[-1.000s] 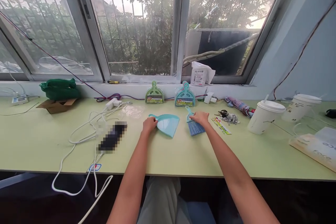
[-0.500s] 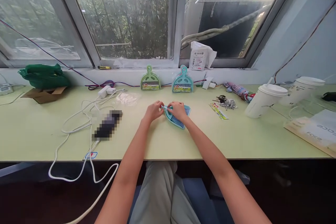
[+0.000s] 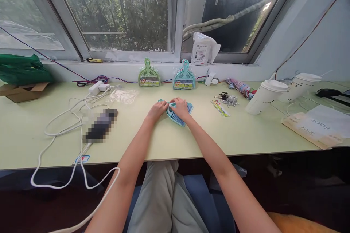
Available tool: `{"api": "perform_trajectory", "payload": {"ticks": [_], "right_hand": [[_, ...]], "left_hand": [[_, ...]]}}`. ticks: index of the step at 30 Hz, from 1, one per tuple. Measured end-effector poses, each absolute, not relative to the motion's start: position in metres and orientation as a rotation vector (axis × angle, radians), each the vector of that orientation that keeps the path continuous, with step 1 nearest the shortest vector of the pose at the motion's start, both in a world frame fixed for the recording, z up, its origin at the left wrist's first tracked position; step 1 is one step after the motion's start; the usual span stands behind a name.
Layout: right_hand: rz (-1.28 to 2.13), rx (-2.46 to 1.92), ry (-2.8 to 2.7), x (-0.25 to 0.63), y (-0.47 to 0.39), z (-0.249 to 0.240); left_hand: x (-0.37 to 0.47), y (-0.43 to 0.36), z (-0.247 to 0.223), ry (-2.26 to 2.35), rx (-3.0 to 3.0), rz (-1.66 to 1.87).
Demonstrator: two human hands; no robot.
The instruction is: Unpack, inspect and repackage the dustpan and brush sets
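Note:
A small teal dustpan with a blue-bristled brush in it (image 3: 175, 118) lies slanted on the table, its handle toward the left. The fingers of my left hand (image 3: 158, 111) are closed at the handle, and the handle's tip shows just beyond them. My right hand (image 3: 179, 108) grips the upper middle of the set, where handle and pan meet; its fingertips are partly hidden. Both hands are close together, thumbs nearly meeting. Farther back, a packaged green dustpan set (image 3: 149, 74) and a packaged teal dustpan set (image 3: 184, 76) lean upright against the wall below the window.
To the left lie white cables (image 3: 56, 125), a blurred dark device (image 3: 101, 125) and clear rubber bands or thin plastic (image 3: 124, 95). On the right are a printed label strip (image 3: 220, 108), keys (image 3: 228, 99), white cups (image 3: 265, 96) and a paper bag (image 3: 314, 127).
The camera view has turned slightly, so the scene sits farther left and higher. My left hand has shifted along the handle, whose tip now shows. Both hands remain on the dustpan set.

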State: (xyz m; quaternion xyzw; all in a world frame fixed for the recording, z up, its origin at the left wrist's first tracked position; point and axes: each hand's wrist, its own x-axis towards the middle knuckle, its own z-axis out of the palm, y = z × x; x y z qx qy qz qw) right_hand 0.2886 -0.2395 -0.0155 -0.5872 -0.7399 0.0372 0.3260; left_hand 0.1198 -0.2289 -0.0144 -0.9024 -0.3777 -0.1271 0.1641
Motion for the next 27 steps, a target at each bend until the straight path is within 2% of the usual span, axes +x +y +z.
{"api": "perform_trajectory", "payload": {"ticks": [3, 10, 17, 20, 24, 26, 27], "right_hand": [[0.117, -1.647, -1.971, 0.291, -0.242, -0.013], [0.322, -1.536, -1.984, 0.292, -0.239, -0.013], [0.291, -1.534, -2.041, 0.295, -0.242, -0.011], [0.265, -1.550, -1.957, 0.292, -0.245, -0.009], [0.193, -1.546, -1.648, 0.287, -0.251, -0.003], [0.148, -1.522, -1.506, 0.286, -0.251, -0.001], [0.144, -1.504, -1.476, 0.287, -0.250, 0.000]], "left_hand": [[0.123, -0.230, -0.014, -1.082, -2.525, -0.354], [0.125, -0.233, -0.011, -1.098, -2.589, -0.234], [0.127, -0.238, -0.011, -1.161, -2.649, -0.296], [0.129, -0.237, -0.012, -1.283, -2.645, -0.728], [0.139, -0.237, -0.005, -1.638, -2.560, -1.798], [0.147, -0.238, -0.002, -1.853, -2.823, -2.163], [0.150, -0.239, -0.002, -1.922, -3.026, -2.238]]}}
